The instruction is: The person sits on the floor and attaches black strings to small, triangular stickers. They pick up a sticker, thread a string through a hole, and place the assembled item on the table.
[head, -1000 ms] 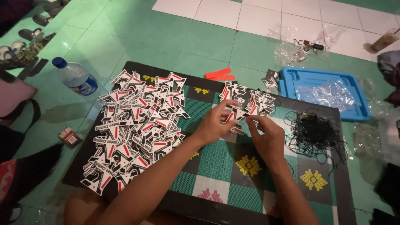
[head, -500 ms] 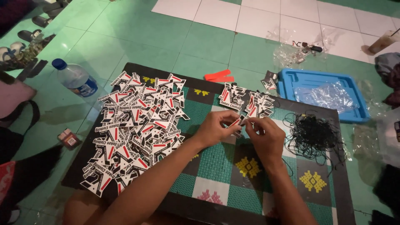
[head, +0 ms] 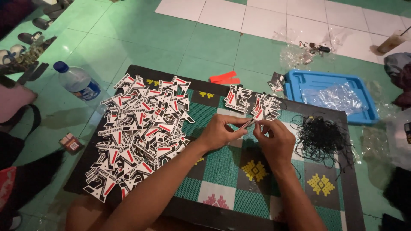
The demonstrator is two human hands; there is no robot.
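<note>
left hand (head: 220,132) and right hand (head: 274,139) both pinch one small card tag (head: 247,124) above the mat (head: 222,171) | light, stiff, bendable; likely best gripped at edges | string pile (head: 321,139) right of mat's middle

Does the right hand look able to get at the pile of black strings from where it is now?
Probably yes: the right hand sits just beside the pile of black strings on the mat, nothing lies between, though its fingers now pinch a tag.
</note>
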